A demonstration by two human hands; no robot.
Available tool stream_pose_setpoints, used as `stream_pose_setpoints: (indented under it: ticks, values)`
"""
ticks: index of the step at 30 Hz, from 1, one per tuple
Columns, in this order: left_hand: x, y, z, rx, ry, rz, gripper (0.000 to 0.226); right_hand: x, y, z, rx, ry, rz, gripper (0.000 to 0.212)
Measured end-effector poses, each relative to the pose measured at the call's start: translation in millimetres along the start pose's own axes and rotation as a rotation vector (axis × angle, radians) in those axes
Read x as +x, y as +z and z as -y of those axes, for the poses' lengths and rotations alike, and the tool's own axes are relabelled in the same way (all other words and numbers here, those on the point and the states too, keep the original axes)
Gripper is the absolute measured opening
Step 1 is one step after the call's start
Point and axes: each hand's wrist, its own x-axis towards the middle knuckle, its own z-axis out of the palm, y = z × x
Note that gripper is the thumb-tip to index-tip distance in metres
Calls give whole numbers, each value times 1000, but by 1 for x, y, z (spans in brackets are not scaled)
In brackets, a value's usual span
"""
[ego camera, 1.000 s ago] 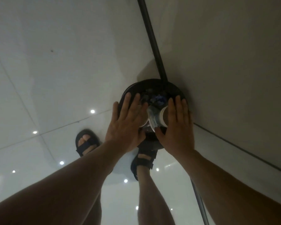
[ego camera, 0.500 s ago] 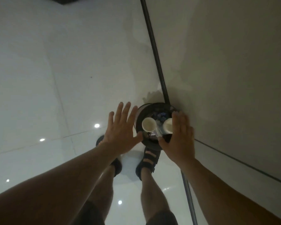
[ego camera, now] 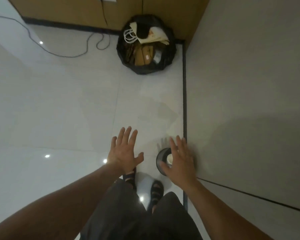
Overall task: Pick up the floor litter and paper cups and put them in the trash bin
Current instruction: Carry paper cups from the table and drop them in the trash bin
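Black trash bin [ego camera: 160,158] upright, paper cup [ego camera: 169,159] inside mouth-up; left hand [ego camera: 124,154], right hand [ego camera: 180,163] spread, grips empty

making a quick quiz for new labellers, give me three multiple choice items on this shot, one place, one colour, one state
1. Where does the small black mesh trash bin stand?
A) at the foot of the grey wall on the person's right
B) in the middle of the open floor
C) against the brown cabinet

2. What colour is the paper cup inside that bin?
A) red
B) white
C) blue

3. How are the left hand and right hand?
A) both open, holding nothing
B) both gripping cups
C) left gripping a cup, right open

Key: 1 A, the bin sits right beside the wall; 2 B, its rim and inside show pale white; 3 A, all fingers are spread straight.
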Motion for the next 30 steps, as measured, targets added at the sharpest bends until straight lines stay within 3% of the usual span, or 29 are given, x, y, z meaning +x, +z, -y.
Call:
stream_pose_setpoints:
  ticks: [8, 15, 30]
  values:
    - [-114, -44, 15, -59, -263, -206, 86, -28, -49, 65, -115, -269, 29, 94]
    - [-247, -32, 19, -189, -537, -357, 87, -82, -64, 133, -189, -562, 31, 91]
    - [-581, 56, 117, -370, -1168, -659, 91, -298, 43, 362, -330, -1120, 197, 90]
